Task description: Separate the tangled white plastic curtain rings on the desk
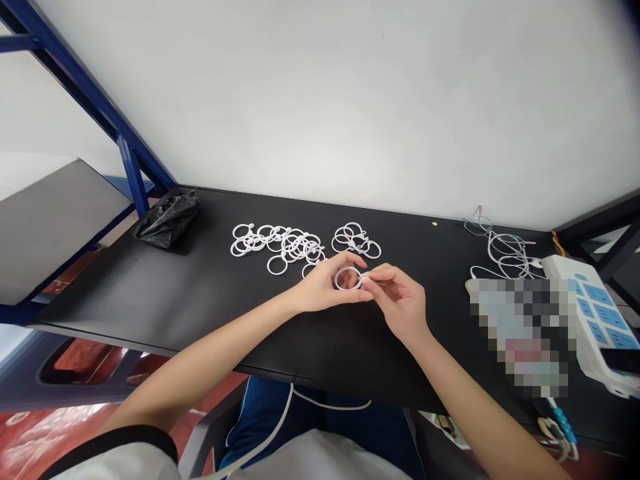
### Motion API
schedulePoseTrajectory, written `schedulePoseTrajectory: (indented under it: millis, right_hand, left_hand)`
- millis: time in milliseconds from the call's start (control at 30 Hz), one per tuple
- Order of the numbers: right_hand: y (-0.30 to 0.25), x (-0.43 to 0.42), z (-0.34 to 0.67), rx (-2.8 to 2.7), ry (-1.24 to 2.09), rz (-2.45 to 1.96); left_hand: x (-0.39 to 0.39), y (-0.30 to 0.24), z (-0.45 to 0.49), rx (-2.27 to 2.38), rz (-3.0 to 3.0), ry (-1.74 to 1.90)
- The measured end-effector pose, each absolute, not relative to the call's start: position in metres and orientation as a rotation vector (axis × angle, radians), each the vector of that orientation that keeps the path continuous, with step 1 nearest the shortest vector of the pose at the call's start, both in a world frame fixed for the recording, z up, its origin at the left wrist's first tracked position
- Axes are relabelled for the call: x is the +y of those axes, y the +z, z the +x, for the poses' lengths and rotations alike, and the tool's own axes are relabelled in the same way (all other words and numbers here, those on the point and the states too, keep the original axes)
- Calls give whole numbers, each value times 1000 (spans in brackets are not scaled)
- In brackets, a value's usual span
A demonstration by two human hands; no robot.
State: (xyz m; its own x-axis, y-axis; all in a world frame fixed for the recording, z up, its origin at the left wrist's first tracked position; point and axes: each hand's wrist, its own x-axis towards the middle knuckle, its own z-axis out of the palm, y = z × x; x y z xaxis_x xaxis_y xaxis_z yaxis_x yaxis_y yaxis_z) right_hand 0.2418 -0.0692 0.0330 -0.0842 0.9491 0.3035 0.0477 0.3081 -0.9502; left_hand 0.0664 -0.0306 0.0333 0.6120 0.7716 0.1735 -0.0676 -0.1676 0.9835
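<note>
Above the black table, a white plastic ring (342, 285), much like a curtain ring, is held between both hands. The thumb and fingers of my left hand (327, 283) curl around its left side and edges. My right hand (403, 300) pinches the small tab on the ring's right side, and its fingertips hide the detail there. Beyond my left hand lies a large tangled pile of similar white rings (295, 245). A smaller group of rings (373, 249) rests just behind the held one.
A crumpled black plastic bag (170, 219) lies at the table's (150, 293) back left. On the right are coiled white cables (510, 253), a blurred-out flat object (525, 333) and a white power strip (600, 307). A wall stands behind; blue metal framing (133, 173) rises at left.
</note>
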Motion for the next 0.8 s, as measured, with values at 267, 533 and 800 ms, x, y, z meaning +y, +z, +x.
schedulePoseTrajectory:
  millis: [267, 533, 800]
  right_hand:
    - [37, -67, 240, -1386, 1047, -948]
    - [38, -65, 240, -1341, 1113, -926]
    - [36, -66, 238, -1373, 1095, -969]
  left_hand:
    - [-32, 30, 71, 592, 1464, 791]
    - [-31, 29, 72, 604, 1383, 826]
    - [-31, 28, 73, 596, 1353, 780]
